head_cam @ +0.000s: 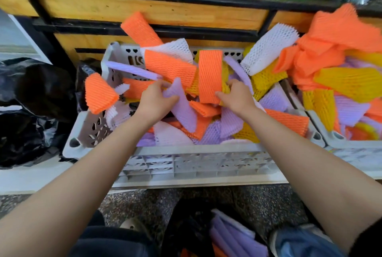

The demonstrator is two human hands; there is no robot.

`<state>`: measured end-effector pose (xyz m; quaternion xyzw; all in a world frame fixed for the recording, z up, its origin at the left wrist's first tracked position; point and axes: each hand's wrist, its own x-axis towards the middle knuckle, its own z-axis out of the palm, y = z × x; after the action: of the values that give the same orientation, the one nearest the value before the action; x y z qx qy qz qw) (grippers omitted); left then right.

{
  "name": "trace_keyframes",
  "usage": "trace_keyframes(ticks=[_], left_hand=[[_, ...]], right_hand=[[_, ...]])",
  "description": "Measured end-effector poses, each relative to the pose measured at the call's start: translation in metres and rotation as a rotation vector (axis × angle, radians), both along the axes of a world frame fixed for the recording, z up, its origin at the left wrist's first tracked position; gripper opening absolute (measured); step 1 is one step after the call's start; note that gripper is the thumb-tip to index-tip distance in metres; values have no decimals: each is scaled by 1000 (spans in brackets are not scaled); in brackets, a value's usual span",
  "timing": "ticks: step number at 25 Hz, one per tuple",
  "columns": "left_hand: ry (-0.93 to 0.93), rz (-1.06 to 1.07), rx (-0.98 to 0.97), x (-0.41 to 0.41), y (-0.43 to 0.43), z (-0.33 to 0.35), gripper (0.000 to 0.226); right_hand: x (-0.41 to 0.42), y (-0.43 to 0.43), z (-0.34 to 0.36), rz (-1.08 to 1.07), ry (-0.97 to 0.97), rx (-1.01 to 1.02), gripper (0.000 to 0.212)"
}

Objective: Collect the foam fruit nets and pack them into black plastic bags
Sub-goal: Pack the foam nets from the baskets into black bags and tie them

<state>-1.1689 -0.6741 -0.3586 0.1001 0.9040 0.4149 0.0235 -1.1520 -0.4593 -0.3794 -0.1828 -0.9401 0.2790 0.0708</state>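
Foam fruit nets (171, 66) heap in a white plastic crate (196, 149). Left hand (157, 97) curls around a purple net (184, 110); right hand (237, 96) pinches an orange net (209, 75). Pulling could drag loose neighbours over the left rim. A wooden shelf (144, 12) blocks the far side. A black plastic bag (190, 227) lies below the near edge, the clear way out.
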Motion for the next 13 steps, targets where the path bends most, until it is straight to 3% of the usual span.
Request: trace_keyframes(ticks=[3, 4, 7, 11, 13], left_hand=[[74, 110, 284, 13, -2, 14, 11], [118, 152, 354, 17, -4, 19, 6], [167, 191, 515, 29, -7, 26, 14], [62, 229, 693, 45, 1, 21, 31], [2, 223, 786, 56, 6, 24, 25]], right_hand=[[19, 0, 26, 36, 49, 59, 20], [27, 0, 35, 43, 62, 108, 30], [49, -10, 61, 89, 74, 275, 51], [79, -50, 78, 219, 161, 291, 48], [90, -70, 75, 293, 160, 264, 42]])
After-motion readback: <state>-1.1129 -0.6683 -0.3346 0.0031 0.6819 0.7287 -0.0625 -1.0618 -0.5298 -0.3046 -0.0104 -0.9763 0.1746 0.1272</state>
